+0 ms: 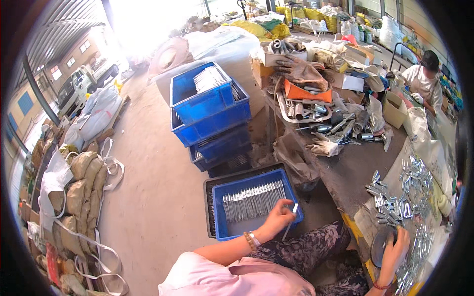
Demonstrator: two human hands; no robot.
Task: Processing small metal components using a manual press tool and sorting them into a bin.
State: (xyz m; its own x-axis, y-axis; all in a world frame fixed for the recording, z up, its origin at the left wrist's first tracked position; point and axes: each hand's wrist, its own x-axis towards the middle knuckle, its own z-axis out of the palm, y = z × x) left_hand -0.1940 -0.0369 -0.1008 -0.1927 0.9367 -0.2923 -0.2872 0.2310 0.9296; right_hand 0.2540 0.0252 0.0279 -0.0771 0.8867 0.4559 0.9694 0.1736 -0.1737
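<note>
My left hand is closed, with a thin metal rod at its fingertips; the rod's upper end is a pale sleeve. It is over the right side of a blue plastic bin, where similar metal rods lie side by side in a row. On the bench to the right, my right hand has its fingers curled at a dark round disc. What its fingertips grip, if anything, is too small to make out. Loose silver metal sleeves and thin metal rods are heaped beside that hand.
Blue bins with rods in them stand stacked ahead. The bench carries a heap of tools, sockets and work gloves. Filled sacks with white straps line the left. Another person works at the far right.
</note>
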